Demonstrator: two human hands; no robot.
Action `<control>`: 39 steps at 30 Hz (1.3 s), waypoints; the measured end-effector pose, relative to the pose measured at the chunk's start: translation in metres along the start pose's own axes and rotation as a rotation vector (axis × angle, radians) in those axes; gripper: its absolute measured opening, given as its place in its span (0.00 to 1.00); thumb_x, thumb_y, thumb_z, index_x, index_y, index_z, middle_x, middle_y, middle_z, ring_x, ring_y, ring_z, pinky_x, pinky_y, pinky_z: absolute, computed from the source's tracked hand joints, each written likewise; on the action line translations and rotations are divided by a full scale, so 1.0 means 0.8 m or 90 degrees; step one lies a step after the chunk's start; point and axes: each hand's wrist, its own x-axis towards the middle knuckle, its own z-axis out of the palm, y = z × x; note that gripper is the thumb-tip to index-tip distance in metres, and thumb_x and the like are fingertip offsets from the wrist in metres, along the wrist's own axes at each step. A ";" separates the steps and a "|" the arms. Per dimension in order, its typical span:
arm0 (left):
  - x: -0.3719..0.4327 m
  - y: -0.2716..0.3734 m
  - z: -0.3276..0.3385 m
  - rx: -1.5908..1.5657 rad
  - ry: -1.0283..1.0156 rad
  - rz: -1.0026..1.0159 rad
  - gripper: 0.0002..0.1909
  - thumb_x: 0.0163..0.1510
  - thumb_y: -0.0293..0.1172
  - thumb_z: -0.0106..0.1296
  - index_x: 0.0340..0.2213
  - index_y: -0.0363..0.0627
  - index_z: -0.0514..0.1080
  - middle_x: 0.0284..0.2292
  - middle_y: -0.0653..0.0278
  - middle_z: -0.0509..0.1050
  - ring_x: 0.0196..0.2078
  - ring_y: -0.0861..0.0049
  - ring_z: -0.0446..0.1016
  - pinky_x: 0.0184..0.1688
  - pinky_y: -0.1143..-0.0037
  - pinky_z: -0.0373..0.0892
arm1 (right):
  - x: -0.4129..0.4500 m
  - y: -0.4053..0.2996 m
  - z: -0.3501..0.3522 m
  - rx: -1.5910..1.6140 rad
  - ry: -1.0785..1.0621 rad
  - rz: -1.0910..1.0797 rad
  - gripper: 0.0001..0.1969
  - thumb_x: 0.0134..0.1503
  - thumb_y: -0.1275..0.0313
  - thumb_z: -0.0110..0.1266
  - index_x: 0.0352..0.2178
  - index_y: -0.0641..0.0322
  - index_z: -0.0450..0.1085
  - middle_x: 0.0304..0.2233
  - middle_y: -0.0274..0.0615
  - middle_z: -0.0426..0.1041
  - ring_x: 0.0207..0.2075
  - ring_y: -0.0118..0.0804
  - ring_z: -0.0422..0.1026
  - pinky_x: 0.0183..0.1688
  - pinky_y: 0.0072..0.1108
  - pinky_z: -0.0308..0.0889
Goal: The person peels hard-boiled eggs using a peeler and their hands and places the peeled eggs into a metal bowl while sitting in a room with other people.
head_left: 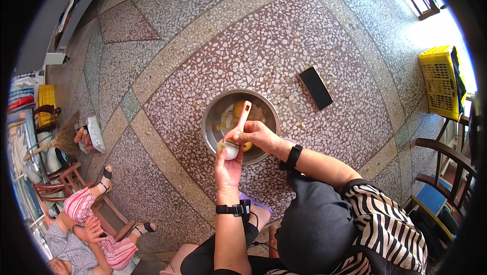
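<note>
Over a round stainless steel bowl [277,114] on the floor, my left hand [228,170] holds a pale, rounded piece of produce [229,151], whose kind I cannot tell. My right hand [260,135] grips a pink peeler [242,117] with a slot near its handle end. The peeler's head rests on the near upper side of the pale piece, and its blade is mostly hidden by my fingers. Inside the bowl are a yellowish rounded piece [239,108], another yellow piece [247,146] partly behind my right hand, and pale peelings [222,124].
A black smartphone [315,88] lies on the terrazzo floor [274,39] right of the bowl. A yellow crate [441,83] and wooden chairs [445,149] stand at the right. Lower left, another person [81,237] sits near a straw broom [66,140] and a white foam box [96,134].
</note>
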 end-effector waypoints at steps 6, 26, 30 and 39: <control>0.003 -0.006 -0.012 -0.005 -0.011 0.000 0.27 0.53 0.38 0.52 0.51 0.37 0.61 0.48 0.56 0.67 0.50 0.67 0.68 0.53 0.69 0.67 | -0.002 0.000 0.013 -0.013 0.019 -0.006 0.17 0.53 0.68 0.59 0.41 0.69 0.70 0.36 0.36 0.74 0.38 0.24 0.70 0.45 0.18 0.66; -0.006 0.003 -0.046 0.037 0.036 -0.020 0.28 0.51 0.38 0.56 0.50 0.37 0.62 0.49 0.55 0.67 0.51 0.61 0.67 0.54 0.64 0.66 | 0.011 0.003 -0.017 -0.722 0.283 -0.244 0.08 0.48 0.71 0.57 0.31 0.59 0.70 0.32 0.43 0.75 0.32 0.51 0.72 0.36 0.31 0.68; -0.004 0.000 -0.041 -0.014 0.049 -0.057 0.27 0.52 0.38 0.53 0.50 0.38 0.62 0.49 0.54 0.67 0.50 0.60 0.68 0.52 0.65 0.67 | 0.016 0.006 -0.011 -0.328 0.252 -0.160 0.07 0.54 0.70 0.55 0.33 0.62 0.69 0.33 0.39 0.76 0.35 0.35 0.74 0.37 0.24 0.68; 0.000 -0.005 -0.030 0.016 0.010 -0.012 0.27 0.53 0.35 0.52 0.51 0.34 0.60 0.49 0.54 0.67 0.52 0.65 0.66 0.55 0.69 0.65 | 0.006 -0.006 0.014 -0.065 -0.008 -0.016 0.12 0.56 0.68 0.54 0.37 0.66 0.72 0.34 0.35 0.75 0.36 0.24 0.71 0.43 0.19 0.66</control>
